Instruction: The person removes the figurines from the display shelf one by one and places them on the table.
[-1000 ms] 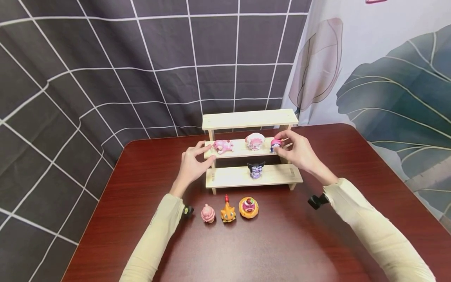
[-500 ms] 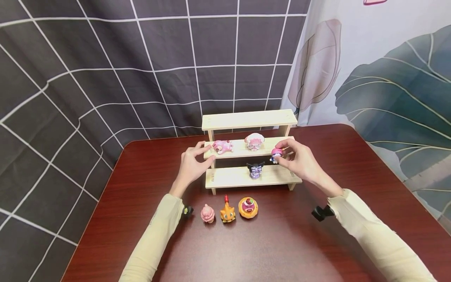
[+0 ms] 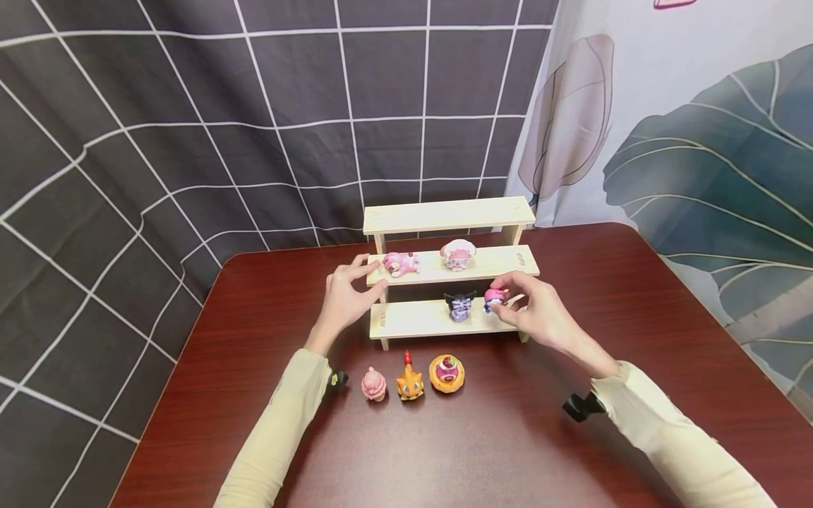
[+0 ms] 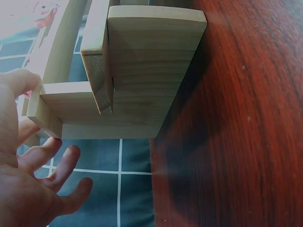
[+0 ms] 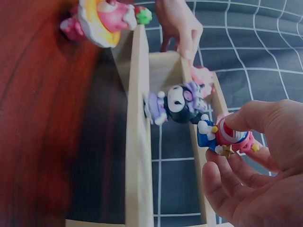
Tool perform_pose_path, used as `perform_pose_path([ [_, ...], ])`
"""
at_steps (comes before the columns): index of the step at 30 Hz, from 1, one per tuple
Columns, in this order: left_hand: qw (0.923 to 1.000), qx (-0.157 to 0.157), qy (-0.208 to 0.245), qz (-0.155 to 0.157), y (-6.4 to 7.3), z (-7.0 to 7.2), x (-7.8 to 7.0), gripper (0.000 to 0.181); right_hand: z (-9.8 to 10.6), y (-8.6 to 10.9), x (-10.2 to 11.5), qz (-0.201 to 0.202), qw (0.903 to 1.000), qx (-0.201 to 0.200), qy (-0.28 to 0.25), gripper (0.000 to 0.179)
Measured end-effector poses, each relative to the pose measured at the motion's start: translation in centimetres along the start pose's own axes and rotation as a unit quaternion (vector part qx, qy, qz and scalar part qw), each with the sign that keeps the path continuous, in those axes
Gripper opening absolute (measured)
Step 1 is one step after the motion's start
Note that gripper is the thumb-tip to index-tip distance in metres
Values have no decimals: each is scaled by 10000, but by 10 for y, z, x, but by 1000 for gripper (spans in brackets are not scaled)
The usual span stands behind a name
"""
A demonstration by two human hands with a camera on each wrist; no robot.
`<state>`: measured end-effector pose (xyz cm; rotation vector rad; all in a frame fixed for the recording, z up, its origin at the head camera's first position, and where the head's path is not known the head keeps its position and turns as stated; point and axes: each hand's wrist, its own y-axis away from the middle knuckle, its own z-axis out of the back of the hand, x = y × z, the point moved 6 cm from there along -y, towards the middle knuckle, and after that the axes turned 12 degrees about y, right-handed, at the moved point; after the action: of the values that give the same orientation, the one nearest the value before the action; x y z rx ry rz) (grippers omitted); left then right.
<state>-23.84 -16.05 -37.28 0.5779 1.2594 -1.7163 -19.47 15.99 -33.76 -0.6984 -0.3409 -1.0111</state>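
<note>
Grip, right hand (image 3: 540, 310): thumb and fingertips pinching one pink-hatted figurine (image 3: 493, 299), blue and white below, held at the right part of the lowest shelf (image 3: 416, 322).
Grip, left hand (image 3: 345, 302): thumb and forefinger pinching the left end of the middle shelf (image 3: 492, 265), apparently as a steadying hold.

Lowest shelf: black-eared purple figurine (image 3: 459, 307), just left of the held piece.
Middle shelf: pink reclining bear figurine (image 3: 402, 264), near the left end; white-and-pink figurine (image 3: 458, 255).
Table (image 3: 495, 437), before the stand, in a row: pink ice-cream figurine (image 3: 374, 385); orange figurine (image 3: 410, 385), red-tipped tail; fruit-tart figurine (image 3: 447, 374).

Step, as judged: setting the held piece on the lowest shelf. Next move would call for lowering it base-first, upright, without nudging its neighbour, then releasing.

View differences: the right wrist view shows a gold star (image 5: 227, 151) on the held piece and its base apparently apart from the shelf; the head view leaves contact unclear. The left wrist view alone shows the stand's side panel (image 4: 147, 71) broadside and the last two left fingers free of the wood.
</note>
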Motion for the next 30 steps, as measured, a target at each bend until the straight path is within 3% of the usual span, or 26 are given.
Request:
perform_pose_path([
  [10,9999,-40,0,-158,-1,0,-2,41,-10,17,2,122,9998,8,-125,29],
  [30,10000,-37,16,-11,0,0,2,41,-34,46,1,334,9988,227,-270,33],
])
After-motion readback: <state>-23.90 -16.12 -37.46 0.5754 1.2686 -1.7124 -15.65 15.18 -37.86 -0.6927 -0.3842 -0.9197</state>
